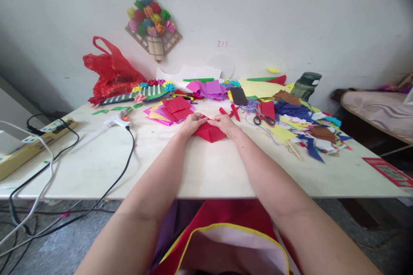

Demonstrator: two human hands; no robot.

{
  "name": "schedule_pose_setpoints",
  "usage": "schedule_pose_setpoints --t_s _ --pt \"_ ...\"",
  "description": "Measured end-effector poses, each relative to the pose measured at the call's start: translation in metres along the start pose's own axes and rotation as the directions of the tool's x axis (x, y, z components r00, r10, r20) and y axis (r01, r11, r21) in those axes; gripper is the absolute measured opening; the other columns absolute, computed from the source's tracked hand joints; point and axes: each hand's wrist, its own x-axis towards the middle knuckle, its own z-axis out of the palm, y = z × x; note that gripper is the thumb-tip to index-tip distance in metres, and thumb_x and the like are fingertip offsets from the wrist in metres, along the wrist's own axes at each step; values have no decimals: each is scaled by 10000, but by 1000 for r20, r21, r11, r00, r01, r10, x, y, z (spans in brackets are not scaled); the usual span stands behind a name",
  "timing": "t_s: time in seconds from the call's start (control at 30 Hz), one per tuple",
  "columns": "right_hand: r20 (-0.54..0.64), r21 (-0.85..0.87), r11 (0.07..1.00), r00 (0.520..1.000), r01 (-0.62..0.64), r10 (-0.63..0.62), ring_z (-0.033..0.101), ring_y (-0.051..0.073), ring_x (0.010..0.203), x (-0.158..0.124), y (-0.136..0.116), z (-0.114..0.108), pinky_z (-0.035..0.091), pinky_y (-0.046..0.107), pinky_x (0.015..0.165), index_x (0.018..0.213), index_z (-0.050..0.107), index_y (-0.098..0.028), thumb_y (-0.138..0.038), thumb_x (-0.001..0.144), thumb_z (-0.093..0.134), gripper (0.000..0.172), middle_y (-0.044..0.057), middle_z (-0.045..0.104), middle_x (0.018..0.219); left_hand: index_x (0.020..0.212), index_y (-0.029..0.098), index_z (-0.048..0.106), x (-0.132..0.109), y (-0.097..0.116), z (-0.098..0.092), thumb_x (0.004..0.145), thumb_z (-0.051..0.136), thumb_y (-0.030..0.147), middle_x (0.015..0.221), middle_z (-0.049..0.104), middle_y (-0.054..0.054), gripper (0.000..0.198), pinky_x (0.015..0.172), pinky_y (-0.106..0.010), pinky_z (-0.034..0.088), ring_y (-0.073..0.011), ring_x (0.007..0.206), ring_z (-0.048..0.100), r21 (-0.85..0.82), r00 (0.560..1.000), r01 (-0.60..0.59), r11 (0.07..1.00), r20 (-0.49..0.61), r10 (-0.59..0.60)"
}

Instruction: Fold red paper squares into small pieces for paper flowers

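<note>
A folded piece of red paper (211,132) lies on the table in front of me, one corner pointing toward me. At its far left edge, my left hand (192,123) pinches the paper with fingers closed. My right hand (225,124) pinches the far right edge the same way, close to the left. Left of my hands is a stack of coloured paper squares (171,111), red on top. Small rolled red pieces (235,112) lie just beyond my right hand. Black-handled scissors (264,119) rest farther right on red paper.
A white glue gun (118,121) with a black cord lies left, near a power strip (32,148). A red plastic bag (112,73) stands behind. A phone (238,96), a pile of scraps (312,124) and a green bottle (306,86) are to the right.
</note>
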Motion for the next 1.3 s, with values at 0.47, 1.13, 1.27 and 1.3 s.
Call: schedule_pose_setpoints --t_s 0.47,1.13,1.27,1.3 --pt "-1 49 999 1000 -7 8 319 64 426 0 -1 3 234 226 434 512 466 -160 -485 546 660 380 -61 366 451 637 153 467 7 -7 -2 633 620 427 523 481 44 314 435 -186 294 -58 437 407 78 992 -68 995 -103 76" --pt "-12 380 921 995 -88 100 518 121 498 0 -1 2 416 243 475 665 527 -176 -564 680 556 390 15 558 569 554 167 410 12 -1 -7 756 488 390 494 333 52 311 492 -201 255 -76 499 324 509 860 -104 854 -385 335" --pt "110 424 888 983 -178 145 567 140 481 -2 -5 -1 459 252 441 738 543 -163 -540 718 537 377 50 621 607 547 172 416 13 1 -10 762 487 391 490 349 52 315 513 -201 279 -79 502 339 453 746 -42 891 -579 329" --pt "146 422 886 979 -192 142 580 141 488 -2 -6 -1 469 247 444 747 542 -157 -505 717 563 350 57 634 623 549 173 423 13 1 -11 767 482 390 491 364 50 314 519 -200 287 -80 506 349 436 721 -34 899 -612 324"
